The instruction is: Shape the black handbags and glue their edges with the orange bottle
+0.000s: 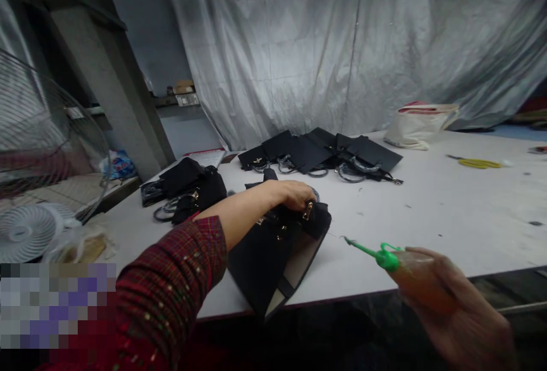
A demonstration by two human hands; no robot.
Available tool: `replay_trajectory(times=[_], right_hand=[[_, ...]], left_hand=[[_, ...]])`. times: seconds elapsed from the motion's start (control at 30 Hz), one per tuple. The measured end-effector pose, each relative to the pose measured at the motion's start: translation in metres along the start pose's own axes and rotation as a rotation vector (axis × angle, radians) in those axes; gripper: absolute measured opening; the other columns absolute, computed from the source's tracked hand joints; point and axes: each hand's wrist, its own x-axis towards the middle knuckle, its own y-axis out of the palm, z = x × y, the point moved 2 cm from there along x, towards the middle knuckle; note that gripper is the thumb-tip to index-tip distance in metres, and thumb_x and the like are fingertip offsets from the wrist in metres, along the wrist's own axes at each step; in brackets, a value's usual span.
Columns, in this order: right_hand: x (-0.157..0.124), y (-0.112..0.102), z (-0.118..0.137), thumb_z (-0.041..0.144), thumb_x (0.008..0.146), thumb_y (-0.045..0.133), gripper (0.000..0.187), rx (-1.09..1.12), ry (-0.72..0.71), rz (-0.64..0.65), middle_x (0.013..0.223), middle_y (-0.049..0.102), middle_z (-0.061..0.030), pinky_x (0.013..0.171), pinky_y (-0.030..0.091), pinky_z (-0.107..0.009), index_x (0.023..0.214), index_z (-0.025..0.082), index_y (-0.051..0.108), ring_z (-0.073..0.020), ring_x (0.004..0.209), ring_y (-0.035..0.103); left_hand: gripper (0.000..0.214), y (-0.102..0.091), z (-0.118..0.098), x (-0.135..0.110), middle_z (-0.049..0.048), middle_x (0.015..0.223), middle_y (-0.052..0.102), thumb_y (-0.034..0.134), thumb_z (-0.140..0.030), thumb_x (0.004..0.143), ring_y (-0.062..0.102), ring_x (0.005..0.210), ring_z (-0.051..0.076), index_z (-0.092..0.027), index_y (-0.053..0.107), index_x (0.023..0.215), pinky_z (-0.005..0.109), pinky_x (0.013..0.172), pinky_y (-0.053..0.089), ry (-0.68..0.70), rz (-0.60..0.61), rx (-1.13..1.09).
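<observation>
Left arm (pixel 171 280) over bag (pixel 260 263), bottle (pixel 421 285) in right fingers (pixel 448 271)

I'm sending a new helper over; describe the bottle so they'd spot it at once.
Find the white table before the silver curtain. By its near edge, the person's right hand holds an orange-tinted bottle. Its bright green cap and thin spout set it apart from the black bags and yellow-handled scissors.
</observation>
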Motion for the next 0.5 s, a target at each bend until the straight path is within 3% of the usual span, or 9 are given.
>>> replay_trajectory(times=[0.2, 0.33, 0.5], right_hand=[[0.023, -0.019, -0.008, 0.049, 0.051, 0.081, 0.052, -0.216, -0.075, -0.007, 0.083, 0.067, -0.0057, 0.037, 0.047, -0.025, 0.092, 0.023, 0.065, -0.0193, 0.061, 0.058], [0.037, -0.024, -0.009, 0.051, 0.058, 0.078, 0.050, -0.475, -0.208, -0.065, 0.086, 0.066, -0.0048, 0.048, 0.049, -0.026, 0.096, 0.022, 0.065, -0.0206, 0.071, 0.061], [0.047, -0.022, -0.012, 0.056, 0.064, 0.071, 0.047, -0.775, -0.368, -0.061, 0.090, 0.067, -0.0050, 0.063, 0.052, -0.033, 0.095, 0.022, 0.065, -0.0227, 0.076, 0.062]], left_hand=[[0.021, 0.050, -0.004, 0.054, 0.0069, 0.084, 0.071, 0.061, -0.028, 0.072, 0.060, 0.071, 0.018, -0.018, 0.073, 0.086, 0.028, 0.066, 0.044, -0.027, 0.146, -0.061], [0.015, 0.073, -0.006, 0.075, 0.0080, 0.080, 0.071, 0.062, -0.026, 0.070, 0.061, 0.072, 0.019, -0.017, 0.072, 0.078, 0.028, 0.066, 0.045, -0.030, 0.170, -0.075], [0.016, 0.083, -0.002, 0.083, 0.0092, 0.079, 0.071, 0.064, -0.029, 0.069, 0.062, 0.075, 0.021, -0.017, 0.071, 0.076, 0.028, 0.067, 0.046, -0.032, 0.170, -0.096]])
